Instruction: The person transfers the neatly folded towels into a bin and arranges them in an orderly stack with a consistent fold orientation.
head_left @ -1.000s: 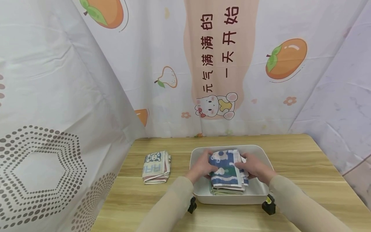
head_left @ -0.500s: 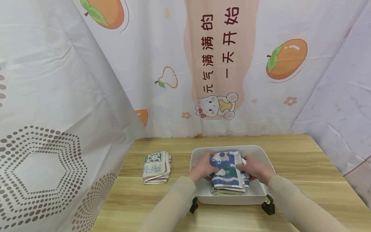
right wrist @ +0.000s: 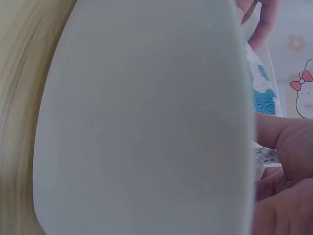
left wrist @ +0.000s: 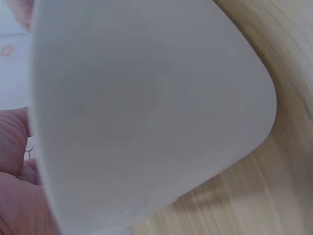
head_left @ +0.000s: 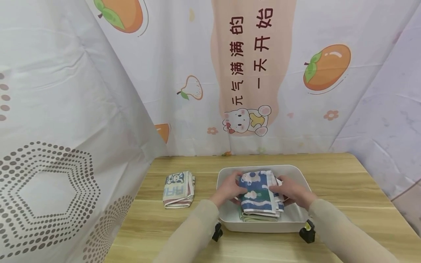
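Observation:
A folded blue towel (head_left: 254, 199) with white and green patterns lies in a white rectangular tub (head_left: 296, 171), on top of a folded pale green towel (head_left: 258, 218). My left hand (head_left: 229, 188) holds the blue towel's left side, thumb on top. From the other side my right hand (head_left: 292, 190) grips its right edge, thumb on the white border; its other fingers are partly hidden. In the right wrist view, a printed white label (right wrist: 266, 156) shows beside my right hand (right wrist: 293, 161). The tub's outer wall (left wrist: 151, 107) fills most of the left wrist view.
Left of the tub, another folded towel (head_left: 177, 190), cream, blue and pinkish, lies on the wooden table (head_left: 348, 190). Small black wrist devices (head_left: 307, 232) sit under the cuffs near the tub's front corners. A printed curtain (head_left: 187, 120) hangs behind the table.

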Motion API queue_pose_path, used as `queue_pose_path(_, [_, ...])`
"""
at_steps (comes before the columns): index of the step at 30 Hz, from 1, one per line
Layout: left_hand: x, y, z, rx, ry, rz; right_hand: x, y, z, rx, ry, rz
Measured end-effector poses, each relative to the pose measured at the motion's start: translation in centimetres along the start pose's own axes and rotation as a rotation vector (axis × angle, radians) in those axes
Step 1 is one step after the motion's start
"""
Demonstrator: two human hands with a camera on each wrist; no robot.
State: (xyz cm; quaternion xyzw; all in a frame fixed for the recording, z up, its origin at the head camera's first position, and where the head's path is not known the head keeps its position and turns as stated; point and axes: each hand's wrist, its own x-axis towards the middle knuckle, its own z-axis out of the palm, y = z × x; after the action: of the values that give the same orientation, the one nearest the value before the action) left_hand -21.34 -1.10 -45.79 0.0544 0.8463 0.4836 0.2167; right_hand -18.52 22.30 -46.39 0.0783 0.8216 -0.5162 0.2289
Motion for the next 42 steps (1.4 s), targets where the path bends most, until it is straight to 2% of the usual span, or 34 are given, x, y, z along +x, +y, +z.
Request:
queue_pose_path(7, [-0.7,0.4,-1.2,-0.035,0.002,0.006,-0.1,0.0,-0.8,0.024,-0.012,0.002])
queue_pose_path(17, [-0.9,0.5,-2.7,-0.169,-0.011,0.02,-0.9,-0.4,-2.7,0.067,-0.047,-0.03])
queue_pose_path(22, [-1.2,0.4,-4.1,-0.279,-0.028,0.007,-1.4,-0.7,-3.7,0.056,-0.055,-0.03])
queue_pose_path(26, [-1.5,0.4,-5.3,-0.332,-0.033,0.006,-1.7,-1.0,-4.5,0.067,-0.045,-0.046])
queue_pose_path(34, [-1.9,-0.4,-7.8,-0.37,-0.031,0.006,-2.2,-1.1,-6.1,0.091,-0.038,-0.07])
queue_pose_path(42, [-2.2,-1.6,-9.8,-0.41,0.003,0.002,-2.5,-1.0,-7.3,0.141,-0.025,-0.083])
